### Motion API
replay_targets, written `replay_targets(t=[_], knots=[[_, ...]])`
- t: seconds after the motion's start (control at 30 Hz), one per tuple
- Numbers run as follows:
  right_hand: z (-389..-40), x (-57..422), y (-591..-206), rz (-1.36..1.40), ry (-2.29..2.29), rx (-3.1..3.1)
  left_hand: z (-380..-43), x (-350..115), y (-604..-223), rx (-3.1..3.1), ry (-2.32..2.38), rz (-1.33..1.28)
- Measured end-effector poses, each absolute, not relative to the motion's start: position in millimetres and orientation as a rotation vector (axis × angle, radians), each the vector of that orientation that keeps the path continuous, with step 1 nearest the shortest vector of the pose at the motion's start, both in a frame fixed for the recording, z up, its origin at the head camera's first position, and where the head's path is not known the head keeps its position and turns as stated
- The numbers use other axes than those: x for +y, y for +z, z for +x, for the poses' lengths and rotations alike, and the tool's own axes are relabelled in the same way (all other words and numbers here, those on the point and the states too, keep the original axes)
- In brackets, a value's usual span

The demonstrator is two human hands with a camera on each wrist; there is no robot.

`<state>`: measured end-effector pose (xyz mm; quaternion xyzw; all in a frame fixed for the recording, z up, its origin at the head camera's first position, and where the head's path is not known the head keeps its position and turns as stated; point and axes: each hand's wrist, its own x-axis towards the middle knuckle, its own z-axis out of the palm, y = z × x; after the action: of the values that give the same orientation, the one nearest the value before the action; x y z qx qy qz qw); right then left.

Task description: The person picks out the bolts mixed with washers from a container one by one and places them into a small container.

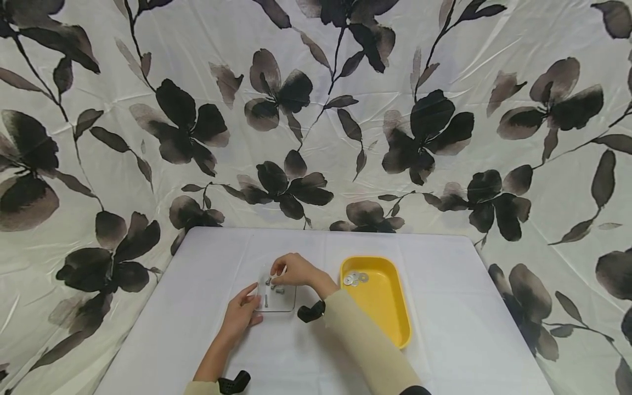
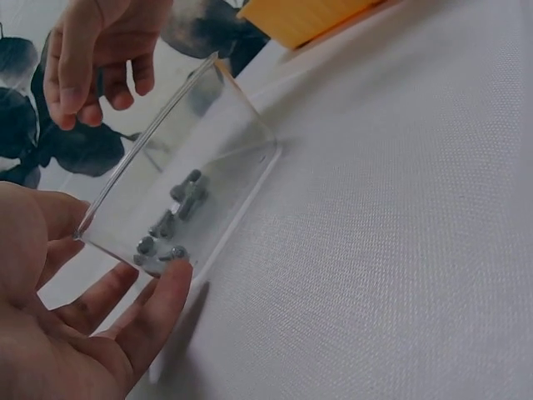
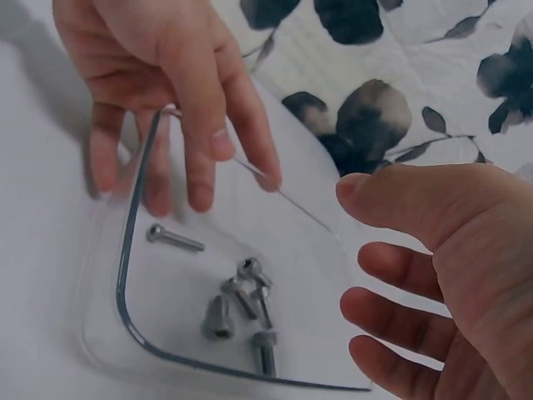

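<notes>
1. Nearest, the left hand (image 1: 239,315) steadies a clear box on the table (image 1: 454,307), its fingers spread and mostly straight against the left side.
2. The transparent box (image 3: 123,275), with rounded corners and a glossy rim, looks light, rigid and probably brittle; its smooth walls would likely slide easily, so bracing opposite walls low down seems safest.
3. Inside, silvery bolts (image 3: 243,302) of differing lengths and thicknesses lie loose, most bunched together, one slim bolt (image 3: 179,239) apart. They look hard, small but dense, and apt to roll; a thumb-and-fingertip pinch on the shank, just below the round, recessed head, should hold best.
4. Above the box, the right hand (image 1: 296,270) hangs with thumb and fingers parted, nothing visible in its grasp.
5. To the right, a yellow tray (image 1: 380,307) bears flat silver washers (image 1: 364,277) near its far left corner; thin and slick-looking, they would probably lift best by the edge.
</notes>
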<state>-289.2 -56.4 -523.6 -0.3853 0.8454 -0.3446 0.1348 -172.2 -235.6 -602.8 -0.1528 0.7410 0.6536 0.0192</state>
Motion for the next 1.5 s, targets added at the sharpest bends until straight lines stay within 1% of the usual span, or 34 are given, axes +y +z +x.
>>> replay_targets(t=[0.23, 0.43, 0.73, 0.93, 1.2, 1.5], knots=[[-290.5, -42.2, -523.9, -1.092, -0.993, 2.453, -175.3, -235.0, -590.1, 2.721, 1.861, -0.426], [-292.5, -25.2, -520.8, -1.075, -0.99, 2.47, -181.2, -226.8, -575.3, 2.872, 1.88, -0.278], [-292.7, 3.3, -508.0, -1.09, -1.029, 2.487, -192.6, -197.8, -560.9, 2.781, 1.885, -0.074], [-292.1, 25.1, -510.1, -1.05, -1.007, 2.536, -194.6, -172.9, -556.7, 2.657, 1.87, 0.029], [-290.5, 62.6, -510.5, -0.989, -1.037, 2.561, -194.3, -137.4, -557.2, 2.474, 1.898, 0.069], [-286.5, 96.7, -517.2, -0.859, -1.091, 2.521, -198.7, -105.8, -565.9, 2.217, 1.922, -0.008]])
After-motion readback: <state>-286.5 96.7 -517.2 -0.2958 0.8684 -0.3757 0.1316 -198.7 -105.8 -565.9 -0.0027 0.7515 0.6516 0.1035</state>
